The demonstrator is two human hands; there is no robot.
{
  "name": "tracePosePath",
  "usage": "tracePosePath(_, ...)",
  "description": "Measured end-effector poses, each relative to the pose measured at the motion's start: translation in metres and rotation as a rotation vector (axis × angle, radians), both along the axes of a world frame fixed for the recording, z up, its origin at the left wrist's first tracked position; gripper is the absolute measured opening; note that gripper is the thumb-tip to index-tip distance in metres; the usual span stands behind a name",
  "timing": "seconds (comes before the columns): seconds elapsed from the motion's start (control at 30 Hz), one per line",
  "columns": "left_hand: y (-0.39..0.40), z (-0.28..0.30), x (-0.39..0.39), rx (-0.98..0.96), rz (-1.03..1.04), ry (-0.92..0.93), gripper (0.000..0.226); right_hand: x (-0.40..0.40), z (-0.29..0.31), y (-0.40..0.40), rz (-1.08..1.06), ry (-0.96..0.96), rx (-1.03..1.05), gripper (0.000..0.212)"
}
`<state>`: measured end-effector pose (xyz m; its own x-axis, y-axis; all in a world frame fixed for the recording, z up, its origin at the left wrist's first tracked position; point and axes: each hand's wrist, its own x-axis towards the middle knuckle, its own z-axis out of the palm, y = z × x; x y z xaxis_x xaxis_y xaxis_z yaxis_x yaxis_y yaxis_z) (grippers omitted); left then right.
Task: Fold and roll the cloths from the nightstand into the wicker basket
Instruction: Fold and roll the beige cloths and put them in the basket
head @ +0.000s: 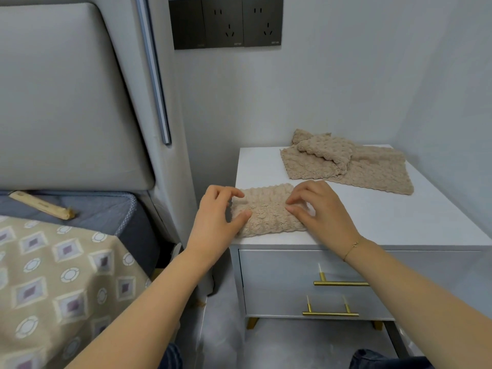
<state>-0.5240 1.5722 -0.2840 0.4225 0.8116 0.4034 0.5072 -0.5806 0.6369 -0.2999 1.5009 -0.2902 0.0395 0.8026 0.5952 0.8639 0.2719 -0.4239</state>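
Head view: both hands' fingers pinch folded cloth (267, 210) on white nightstand (394, 217) beside bed (66, 262)

cloths (269, 209) beige, bubble-knit – nightstand (386, 217) white, gold handles (340, 283) – bedspread (53, 275) tan, purple diamond print.
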Motion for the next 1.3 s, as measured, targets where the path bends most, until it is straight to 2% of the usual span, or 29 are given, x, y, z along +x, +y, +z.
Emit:
tracePosePath(0.07,0.001,0.001,-0.001,0.080,-0.068,0.031,0.023,0.002,-0.001,-0.001,0.034,-0.025,-0.023,0.012)
tracePosePath(0.13,0.001,0.002,-0.003,0.156,-0.131,0.064,0.017,0.004,0.000,-0.005,0.047,0.006,-0.086,0.028)
tracePosePath(0.2,0.003,0.001,-0.005,0.187,-0.165,0.091,0.021,0.006,0.003,-0.010,0.064,0.071,-0.171,0.037)
tracePosePath(0.33,0.004,-0.002,-0.013,0.102,-0.211,0.234,0.063,0.008,0.002,-0.017,0.067,0.013,-0.325,0.057)
tracePosePath(0.43,0.000,-0.004,-0.019,0.079,-0.254,0.296,0.079,0.007,0.003,-0.023,0.074,-0.017,-0.345,0.059)
tracePosePath(0.53,-0.005,-0.008,-0.023,0.136,-0.292,0.336,0.075,0.008,0.003,-0.031,0.084,-0.043,-0.347,0.056)
tracePosePath(0.7,-0.018,-0.009,-0.025,0.212,-0.294,0.275,0.048,0.004,0.005,-0.043,0.082,0.003,-0.357,0.048)
tracePosePath(0.77,-0.021,-0.004,-0.027,0.134,-0.284,0.252,0.042,0.005,0.008,-0.046,0.058,0.084,-0.390,0.041)
tracePosePath(0.9,-0.022,0.003,-0.029,-0.131,-0.229,0.169,0.036,0.003,0.011,-0.048,0.021,0.392,-0.427,0.038)
tracePosePath(1.1,-0.008,0.007,-0.015,-0.411,-0.124,-0.024,0.026,-0.009,0.016,-0.030,-0.115,0.545,-0.408,0.042)
tracePosePath(1.2,0.002,0.008,-0.007,-0.526,-0.066,-0.066,0.032,-0.014,0.017,-0.018,-0.207,0.558,-0.408,0.050)
tracePosePath(1.3,0.013,0.008,-0.001,-0.658,-0.007,-0.115,0.059,-0.018,0.016,-0.007,-0.296,0.581,-0.418,0.054)
